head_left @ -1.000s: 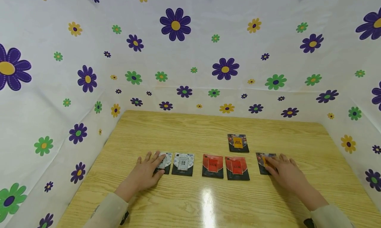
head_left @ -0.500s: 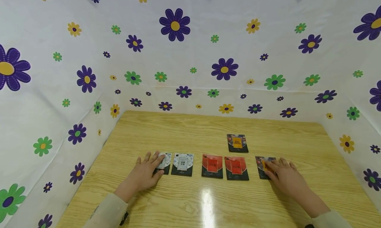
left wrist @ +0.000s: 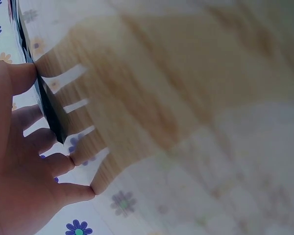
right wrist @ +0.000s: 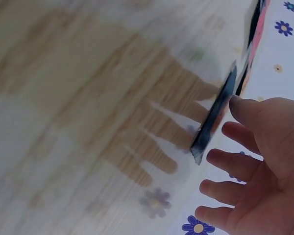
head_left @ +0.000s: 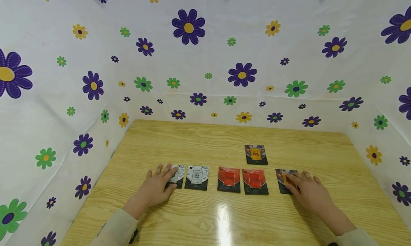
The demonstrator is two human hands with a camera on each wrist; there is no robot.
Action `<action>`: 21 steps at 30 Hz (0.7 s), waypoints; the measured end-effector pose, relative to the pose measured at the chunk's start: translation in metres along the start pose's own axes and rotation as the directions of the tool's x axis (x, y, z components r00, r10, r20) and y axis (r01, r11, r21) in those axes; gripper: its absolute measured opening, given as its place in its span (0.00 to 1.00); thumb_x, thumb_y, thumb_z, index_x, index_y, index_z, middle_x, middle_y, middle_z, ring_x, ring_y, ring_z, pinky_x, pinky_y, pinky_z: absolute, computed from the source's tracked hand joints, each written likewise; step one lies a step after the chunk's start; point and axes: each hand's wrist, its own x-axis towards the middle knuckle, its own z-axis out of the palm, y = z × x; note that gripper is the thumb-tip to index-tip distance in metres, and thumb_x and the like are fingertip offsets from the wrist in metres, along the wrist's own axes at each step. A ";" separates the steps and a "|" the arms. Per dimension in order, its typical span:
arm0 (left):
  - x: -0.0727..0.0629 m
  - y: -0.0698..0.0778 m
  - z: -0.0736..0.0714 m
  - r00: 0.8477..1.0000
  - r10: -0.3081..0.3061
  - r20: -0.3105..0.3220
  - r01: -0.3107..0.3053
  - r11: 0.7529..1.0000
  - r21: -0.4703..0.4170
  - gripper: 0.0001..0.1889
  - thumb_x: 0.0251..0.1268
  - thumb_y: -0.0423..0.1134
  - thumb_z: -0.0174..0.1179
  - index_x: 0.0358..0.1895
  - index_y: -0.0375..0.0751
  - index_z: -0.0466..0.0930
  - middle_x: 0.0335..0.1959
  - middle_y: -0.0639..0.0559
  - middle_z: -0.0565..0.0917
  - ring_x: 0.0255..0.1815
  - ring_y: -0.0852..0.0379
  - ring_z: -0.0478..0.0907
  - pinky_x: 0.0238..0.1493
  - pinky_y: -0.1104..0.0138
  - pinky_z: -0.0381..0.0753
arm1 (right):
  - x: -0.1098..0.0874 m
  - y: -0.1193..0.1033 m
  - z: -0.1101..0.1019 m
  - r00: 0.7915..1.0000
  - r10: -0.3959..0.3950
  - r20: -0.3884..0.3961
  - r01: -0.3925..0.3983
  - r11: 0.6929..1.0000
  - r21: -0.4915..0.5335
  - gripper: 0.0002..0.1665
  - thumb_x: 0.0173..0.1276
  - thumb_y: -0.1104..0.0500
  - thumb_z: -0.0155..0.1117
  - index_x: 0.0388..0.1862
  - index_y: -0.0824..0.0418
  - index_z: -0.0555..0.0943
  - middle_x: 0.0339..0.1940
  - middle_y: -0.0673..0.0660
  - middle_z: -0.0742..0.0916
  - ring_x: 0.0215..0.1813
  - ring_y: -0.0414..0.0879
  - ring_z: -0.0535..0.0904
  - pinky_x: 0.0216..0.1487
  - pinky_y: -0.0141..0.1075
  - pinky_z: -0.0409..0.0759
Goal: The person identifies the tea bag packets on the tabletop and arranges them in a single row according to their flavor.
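Observation:
My left hand (head_left: 154, 189) rests with spread fingers on the leftmost white-and-black packet (head_left: 181, 172), hiding its left part. In the left wrist view, the thumb and fingertips meet this flat packet (left wrist: 50, 110) near its edge. At the right, my right hand (head_left: 310, 191) lays its extended fingers on a dark packet with an orange label (head_left: 280, 180), covering its right side. The right wrist view shows that packet (right wrist: 215, 115) edge-on beside the thumb and fingers. Between the hands lie a second white packet (head_left: 197, 177) and two red-and-black packets (head_left: 229, 179).
Another orange-labelled packet (head_left: 256, 154) lies farther back, behind the right red packet (head_left: 255, 182). All the packets lie on a wood-grain table (head_left: 179, 217). White flower-print cloth (head_left: 205, 60) hangs around the back and sides.
Over the past second my right hand has slid the right orange-labelled packet slightly toward me, roughly into line with the red packets. My left hand and the other packets have stayed put.

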 end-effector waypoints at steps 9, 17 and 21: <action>0.000 0.001 -0.001 1.000 -0.002 0.002 0.002 1.000 -0.006 0.33 0.84 0.53 0.52 0.84 0.45 0.60 0.85 0.36 0.58 0.84 0.25 0.53 0.73 0.21 0.53 | 0.032 -0.014 -0.013 0.999 -0.024 -0.041 0.027 0.996 0.090 0.29 0.82 0.50 0.61 0.73 0.65 0.78 0.69 0.77 0.80 0.73 0.82 0.69 0.68 0.78 0.65; 0.000 0.001 -0.001 1.000 0.003 -0.002 -0.003 1.000 -0.009 0.33 0.84 0.53 0.52 0.84 0.45 0.60 0.85 0.36 0.58 0.84 0.24 0.53 0.72 0.21 0.53 | 0.079 -0.037 -0.011 0.997 -0.077 -0.018 0.079 0.983 0.166 0.32 0.83 0.50 0.59 0.77 0.67 0.73 0.74 0.77 0.75 0.77 0.81 0.64 0.73 0.78 0.60; 0.000 0.001 -0.001 1.000 0.001 -0.001 -0.001 1.000 -0.014 0.33 0.84 0.53 0.52 0.84 0.45 0.60 0.85 0.37 0.58 0.84 0.24 0.53 0.72 0.21 0.53 | 0.098 -0.043 -0.006 0.996 -0.094 0.004 0.092 0.977 0.192 0.33 0.83 0.49 0.60 0.77 0.68 0.72 0.76 0.77 0.73 0.78 0.81 0.63 0.74 0.78 0.59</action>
